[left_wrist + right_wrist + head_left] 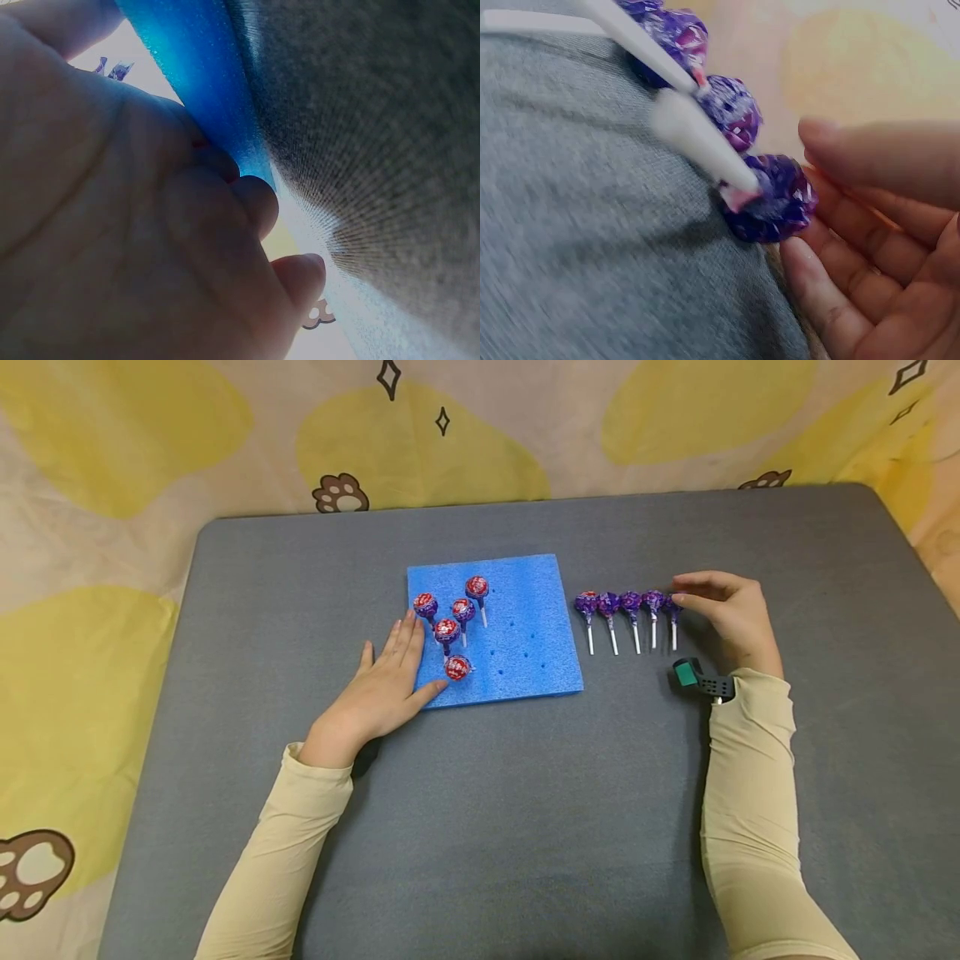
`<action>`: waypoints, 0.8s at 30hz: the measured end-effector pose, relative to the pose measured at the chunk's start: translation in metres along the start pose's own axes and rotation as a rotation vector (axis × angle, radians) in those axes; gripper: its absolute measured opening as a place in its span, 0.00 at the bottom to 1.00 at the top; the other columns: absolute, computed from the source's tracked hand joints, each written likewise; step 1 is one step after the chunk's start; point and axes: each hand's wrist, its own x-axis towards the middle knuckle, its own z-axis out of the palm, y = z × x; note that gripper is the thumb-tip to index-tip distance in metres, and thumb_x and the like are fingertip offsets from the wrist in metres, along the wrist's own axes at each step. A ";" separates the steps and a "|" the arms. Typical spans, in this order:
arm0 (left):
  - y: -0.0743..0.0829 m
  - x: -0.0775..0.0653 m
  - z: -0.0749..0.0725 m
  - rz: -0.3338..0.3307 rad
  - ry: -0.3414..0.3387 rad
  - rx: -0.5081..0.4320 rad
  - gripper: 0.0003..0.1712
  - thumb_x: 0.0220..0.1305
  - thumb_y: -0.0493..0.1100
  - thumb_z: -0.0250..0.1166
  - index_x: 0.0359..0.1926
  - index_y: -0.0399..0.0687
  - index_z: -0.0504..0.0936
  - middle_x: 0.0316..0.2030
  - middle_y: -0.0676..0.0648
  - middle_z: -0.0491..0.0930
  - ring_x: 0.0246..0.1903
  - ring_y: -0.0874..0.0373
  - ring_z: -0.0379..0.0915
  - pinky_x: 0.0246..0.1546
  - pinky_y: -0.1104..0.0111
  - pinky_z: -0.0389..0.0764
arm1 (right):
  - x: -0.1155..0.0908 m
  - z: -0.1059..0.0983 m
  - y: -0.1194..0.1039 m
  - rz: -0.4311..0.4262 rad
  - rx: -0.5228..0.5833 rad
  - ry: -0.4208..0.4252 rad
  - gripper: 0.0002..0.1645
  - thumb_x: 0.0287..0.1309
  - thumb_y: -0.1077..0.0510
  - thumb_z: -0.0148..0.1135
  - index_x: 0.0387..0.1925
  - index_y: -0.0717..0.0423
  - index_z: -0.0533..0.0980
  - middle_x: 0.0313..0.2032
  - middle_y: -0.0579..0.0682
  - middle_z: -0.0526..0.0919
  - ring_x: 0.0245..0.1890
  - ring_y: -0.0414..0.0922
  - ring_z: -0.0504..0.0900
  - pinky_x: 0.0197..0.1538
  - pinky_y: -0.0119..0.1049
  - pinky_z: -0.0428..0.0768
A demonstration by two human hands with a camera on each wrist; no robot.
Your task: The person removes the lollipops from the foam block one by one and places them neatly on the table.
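Note:
My left hand (385, 686) rests on the left edge of a blue foam board (528, 585), its fingers extended and the thumb across the near corner. In the left wrist view the fingers (255, 202) lie against the blue board's side (206, 82). Several lollipops (447, 631) in red and purple wrappers stand in the board's left part. My right hand (731, 614) is at the right end of a row of wrapped lollipops. Its thumb and fingers are spread around the head of the end lollipop (776, 202), one fingertip right at the wrapper, another apart from it.
The other purple lollipops of the row (631, 602) lie on the grey table (525, 827), white sticks toward me. Small holes dot the board's right part. A patterned yellow and cream cloth (480, 435) hangs behind the table. A dark wrist strap (705, 681) is on my right wrist.

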 end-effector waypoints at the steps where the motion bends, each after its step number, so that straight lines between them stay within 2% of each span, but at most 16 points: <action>1: 0.000 0.000 0.000 0.000 0.000 0.001 0.48 0.70 0.61 0.45 0.72 0.38 0.30 0.72 0.43 0.22 0.71 0.49 0.19 0.64 0.42 0.30 | 0.000 -0.001 0.000 0.010 0.012 0.012 0.14 0.49 0.68 0.69 0.41 0.65 0.82 0.32 0.42 0.86 0.37 0.37 0.81 0.40 0.23 0.74; 3: 0.000 0.000 0.000 0.000 0.000 0.001 0.48 0.70 0.61 0.45 0.72 0.38 0.30 0.72 0.43 0.22 0.71 0.49 0.19 0.64 0.42 0.30 | -0.001 -0.003 -0.002 0.038 -0.012 0.026 0.13 0.49 0.68 0.69 0.40 0.63 0.83 0.31 0.41 0.86 0.36 0.36 0.81 0.39 0.23 0.74; 10: 0.000 0.000 0.000 -0.001 0.001 -0.002 0.48 0.71 0.61 0.45 0.72 0.39 0.29 0.72 0.43 0.22 0.71 0.49 0.19 0.64 0.42 0.30 | -0.001 -0.004 -0.004 0.105 -0.226 -0.021 0.13 0.51 0.59 0.70 0.41 0.58 0.84 0.30 0.34 0.84 0.36 0.35 0.78 0.37 0.23 0.74; 15: 0.000 0.000 0.000 0.002 0.004 -0.002 0.48 0.70 0.61 0.45 0.72 0.39 0.30 0.72 0.43 0.22 0.71 0.48 0.20 0.64 0.42 0.30 | 0.000 0.000 -0.003 0.092 -0.224 0.008 0.10 0.51 0.60 0.70 0.37 0.57 0.85 0.27 0.33 0.84 0.34 0.35 0.78 0.36 0.23 0.74; 24: 0.000 0.000 0.000 0.006 0.005 -0.002 0.48 0.70 0.60 0.46 0.72 0.39 0.30 0.72 0.43 0.22 0.71 0.48 0.20 0.64 0.42 0.30 | -0.001 0.000 -0.005 0.093 -0.184 0.046 0.09 0.53 0.61 0.69 0.38 0.57 0.85 0.27 0.35 0.84 0.34 0.36 0.78 0.36 0.24 0.73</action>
